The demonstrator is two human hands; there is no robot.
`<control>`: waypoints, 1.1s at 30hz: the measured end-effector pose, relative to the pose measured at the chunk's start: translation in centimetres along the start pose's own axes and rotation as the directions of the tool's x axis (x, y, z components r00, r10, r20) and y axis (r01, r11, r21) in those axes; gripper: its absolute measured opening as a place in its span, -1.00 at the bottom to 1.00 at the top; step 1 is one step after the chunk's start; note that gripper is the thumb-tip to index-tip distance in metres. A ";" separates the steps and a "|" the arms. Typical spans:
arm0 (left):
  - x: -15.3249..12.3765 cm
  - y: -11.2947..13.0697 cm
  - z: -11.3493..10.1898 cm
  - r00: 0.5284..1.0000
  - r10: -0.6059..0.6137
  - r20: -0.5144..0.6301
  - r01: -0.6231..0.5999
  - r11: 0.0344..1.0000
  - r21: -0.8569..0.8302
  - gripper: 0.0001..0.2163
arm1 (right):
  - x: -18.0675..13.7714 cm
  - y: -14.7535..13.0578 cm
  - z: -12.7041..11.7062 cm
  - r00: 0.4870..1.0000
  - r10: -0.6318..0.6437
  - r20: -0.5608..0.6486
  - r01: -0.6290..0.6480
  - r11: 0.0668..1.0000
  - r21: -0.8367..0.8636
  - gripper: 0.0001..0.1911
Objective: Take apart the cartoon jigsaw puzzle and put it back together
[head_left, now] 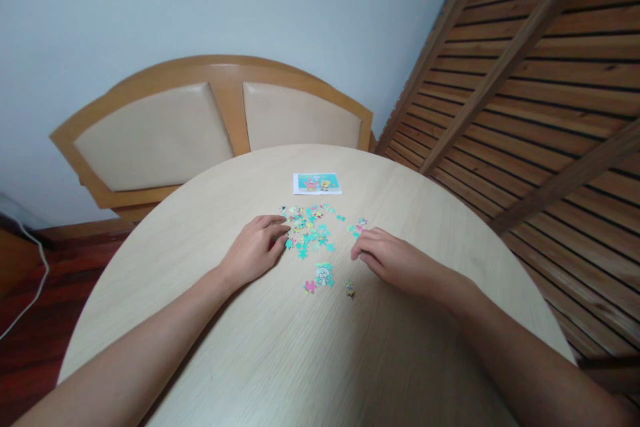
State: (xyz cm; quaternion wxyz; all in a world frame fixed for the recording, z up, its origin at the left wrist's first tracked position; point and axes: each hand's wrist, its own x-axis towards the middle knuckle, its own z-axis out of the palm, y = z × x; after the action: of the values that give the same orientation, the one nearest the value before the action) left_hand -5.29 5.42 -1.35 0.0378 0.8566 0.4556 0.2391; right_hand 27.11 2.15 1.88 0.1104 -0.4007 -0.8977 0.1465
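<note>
Puzzle pieces (pixel 311 237) in the head view: mostly teal with touches of yellow, they lie loose on the pale table (pixel 260 347), scattered just on your side of the picture card (pixel 317 183). Straight toward you from the card, past this heap, sits a joined block (pixel 324 274) bearing a drawn face. A pink piece (pixel 310 287) lies close by, nearer you than the card; whether it touches the block is too small to tell. A yellow-and-dark piece (pixel 350 290) lies apart, toward you and slightly right of the card.

Your left hand (pixel 256 243), left of the card and nearer you, has its fingers loosely bent at the heap's edge; you cannot tell whether they pinch a piece. Your right hand (pixel 383 253), right of the card and nearer you, curls its fingers down beside a small cluster (pixel 359 228); its grip is likewise hidden.

Handling, as judged: each piece looks thin, light and fairly stiff, with knobs that could bend or fray. Take a loose piece by opposite edges of its body, or slide it flat with one fingertip. Support the joined block from both sides; lifted by one corner, it may part.
</note>
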 end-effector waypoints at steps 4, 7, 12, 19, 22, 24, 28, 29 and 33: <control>0.1 0.2 -0.3 0.999 -0.048 -0.013 0.049 0.997 0.057 -0.72 | 0.1 0.0 0.1 1.000 -0.003 -0.007 0.003 1.000 0.007 -0.74; 0.3 0.2 -0.1 0.999 0.041 0.001 -0.041 0.999 0.017 -0.66 | 0.2 -0.1 0.2 1.000 -0.001 -0.012 0.001 1.000 0.004 -0.75; 0.3 1.0 0.3 0.985 0.141 0.100 -0.142 0.990 0.004 -0.59 | 0.1 -0.2 0.1 1.000 0.006 -0.008 -0.006 1.000 0.018 -0.76; 0.3 0.9 -0.6 0.999 -0.018 0.027 0.015 0.997 0.077 -0.65 | 0.2 -0.2 0.0 1.000 0.018 -0.002 -0.018 0.999 0.029 -0.78; 0.4 1.0 -0.6 1.000 0.012 0.025 -0.014 0.998 0.064 -0.63 | 0.2 -0.1 0.1 1.000 0.010 -0.009 -0.010 0.999 0.031 -0.78; 0.3 1.1 -0.3 0.994 0.094 0.054 -0.097 0.995 0.039 -0.62 | 0.2 -0.1 0.2 1.000 0.007 -0.004 -0.007 1.000 0.026 -0.78; 0.1 1.7 0.1 0.972 0.195 0.130 -0.196 0.981 -0.007 -0.61 | 0.1 -0.1 0.1 1.000 0.018 0.006 -0.018 1.000 0.018 -0.79; 0.1 1.9 0.0 0.969 0.204 0.141 -0.204 0.979 -0.019 -0.61 | 0.1 -0.1 0.1 1.000 0.021 0.006 -0.021 1.000 0.019 -0.79; 0.0 2.6 -0.5 0.962 0.233 0.142 -0.227 0.972 -0.061 -0.65 | 0.1 -0.3 0.0 1.000 0.023 0.006 -0.024 0.999 0.028 -0.79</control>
State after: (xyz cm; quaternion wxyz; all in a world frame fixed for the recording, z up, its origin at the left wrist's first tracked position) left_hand -3.51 3.87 -0.21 0.0626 0.9181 0.3436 0.1875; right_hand 26.85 2.10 2.00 0.1119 -0.4092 -0.8911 0.1613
